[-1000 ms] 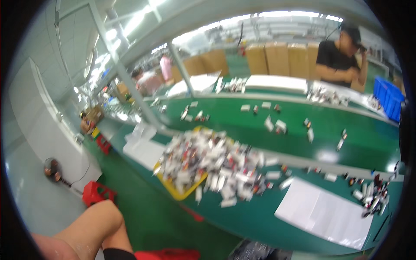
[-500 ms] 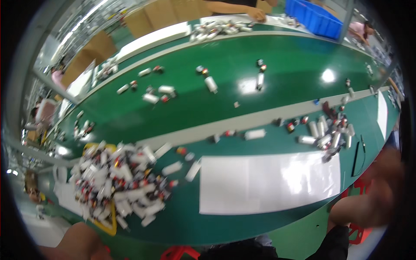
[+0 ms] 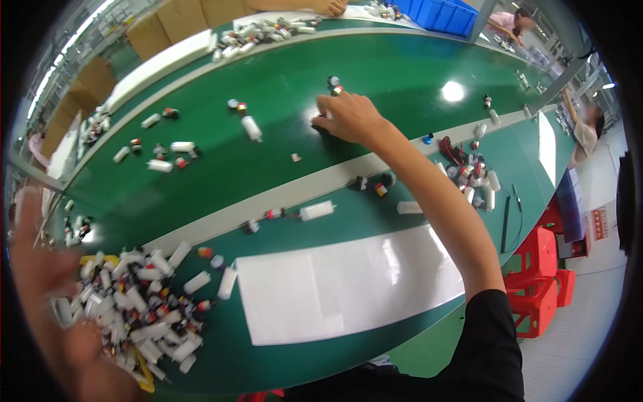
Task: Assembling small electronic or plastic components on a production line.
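Two small capped pieces, one dark and one red-tipped, lie on the green conveyor belt just beyond the fingertips of your right hand. That hand rests knuckles-up on the belt, fingers curled loosely together; whether they pinch anything underneath cannot be told. The two pieces are short, round and touching each other, apart from your fingers.

Your left hand is blurred at the near left edge of the belt, beside a heap of white tubes with red and dark caps; its finger state cannot be told.

On the belt left of your right hand lie a single white tube and a small cap pair. A pale divider strip crosses the belt nearer to you than that hand. A white sheet lies on the near side of the strip, under your right forearm. A red stool stands off the belt's right end.
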Available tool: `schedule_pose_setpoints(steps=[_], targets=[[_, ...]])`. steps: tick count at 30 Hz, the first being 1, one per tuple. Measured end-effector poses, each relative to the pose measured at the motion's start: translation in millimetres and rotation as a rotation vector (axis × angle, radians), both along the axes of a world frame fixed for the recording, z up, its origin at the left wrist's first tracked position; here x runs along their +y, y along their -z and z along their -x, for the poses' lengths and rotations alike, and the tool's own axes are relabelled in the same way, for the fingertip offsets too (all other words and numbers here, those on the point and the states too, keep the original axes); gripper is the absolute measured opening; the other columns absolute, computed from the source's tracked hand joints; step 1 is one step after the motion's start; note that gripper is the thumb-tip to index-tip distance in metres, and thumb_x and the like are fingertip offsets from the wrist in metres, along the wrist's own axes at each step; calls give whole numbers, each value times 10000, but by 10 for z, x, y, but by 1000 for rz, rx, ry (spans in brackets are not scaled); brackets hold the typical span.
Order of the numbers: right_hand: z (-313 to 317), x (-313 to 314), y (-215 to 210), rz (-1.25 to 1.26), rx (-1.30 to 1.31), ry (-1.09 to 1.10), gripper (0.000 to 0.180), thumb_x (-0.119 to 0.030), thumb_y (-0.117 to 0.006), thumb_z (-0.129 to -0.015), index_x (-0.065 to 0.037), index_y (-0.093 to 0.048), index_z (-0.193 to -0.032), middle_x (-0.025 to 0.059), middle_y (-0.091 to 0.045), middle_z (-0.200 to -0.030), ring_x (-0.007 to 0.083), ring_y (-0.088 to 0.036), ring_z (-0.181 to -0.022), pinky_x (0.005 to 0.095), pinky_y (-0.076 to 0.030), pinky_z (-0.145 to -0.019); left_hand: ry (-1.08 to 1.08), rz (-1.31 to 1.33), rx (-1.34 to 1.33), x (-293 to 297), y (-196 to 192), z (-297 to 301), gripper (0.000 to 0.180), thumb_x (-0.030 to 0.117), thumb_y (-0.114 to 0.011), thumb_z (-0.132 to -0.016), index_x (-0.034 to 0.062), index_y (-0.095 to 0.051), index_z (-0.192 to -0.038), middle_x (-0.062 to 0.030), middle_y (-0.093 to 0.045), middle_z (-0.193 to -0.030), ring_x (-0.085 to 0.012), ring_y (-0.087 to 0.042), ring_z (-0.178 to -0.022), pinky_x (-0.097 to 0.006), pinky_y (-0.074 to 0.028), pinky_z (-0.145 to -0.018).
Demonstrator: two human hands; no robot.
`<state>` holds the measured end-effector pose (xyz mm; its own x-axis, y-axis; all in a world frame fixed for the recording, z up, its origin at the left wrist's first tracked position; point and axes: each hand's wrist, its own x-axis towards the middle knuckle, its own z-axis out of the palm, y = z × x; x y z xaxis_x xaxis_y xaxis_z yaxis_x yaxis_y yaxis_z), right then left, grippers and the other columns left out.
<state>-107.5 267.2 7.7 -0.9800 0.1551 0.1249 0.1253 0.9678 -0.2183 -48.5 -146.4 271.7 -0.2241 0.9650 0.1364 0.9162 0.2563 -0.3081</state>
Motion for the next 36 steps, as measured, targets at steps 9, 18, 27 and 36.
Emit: schedule_pose_setpoints(steps=[9, 18, 27, 36], targets=[[-603, -205, -140, 520, 337, -39, 225, -242, -662, -936, -19, -656, -969, 40, -606, -716, 86, -504, -557, 272, -396, -491, -132, -814, -1363, 1890, 2763, -169, 391, 280, -622, -968, -4, -637, -699, -78, -641, -632, -138, -597, -535, -345, -472, -510], [-1597, -930, -143, 906, 372, -63, 187, -253, -561, -1022, -69, -585, -1049, -41, -504, -700, 33, -446, -621, 199, -322, -526, 118, -1214, -2529, 2051, 3278, -178, 283, 304, -556, -1011, 74, -618, -1164, -37, -669, -1118, -124, -660, -975, -282, -582, -814], [-1670, -1092, 107, 534, 372, -13, 306, -127, -583, -876, -101, -608, -1180, 130, -551, -628, 194, -505, -506, 341, -395, -507, -4, -1366, -2275, 1863, 3148, -68, 327, 240, -610, -999, 10, -601, -1231, -70, -675, -1067, -125, -656, -957, -256, -533, -860], [-1711, -1119, 48, 545, 527, -199, 232, -63, -676, -872, -35, -569, -1076, 126, -649, -886, 304, -622, -812, 360, -500, -748, -53, -1225, -2199, 1828, 3067, -90, 420, 192, -627, -987, -44, -550, -1327, -74, -664, -1112, -122, -635, -988, -270, -511, -886]])
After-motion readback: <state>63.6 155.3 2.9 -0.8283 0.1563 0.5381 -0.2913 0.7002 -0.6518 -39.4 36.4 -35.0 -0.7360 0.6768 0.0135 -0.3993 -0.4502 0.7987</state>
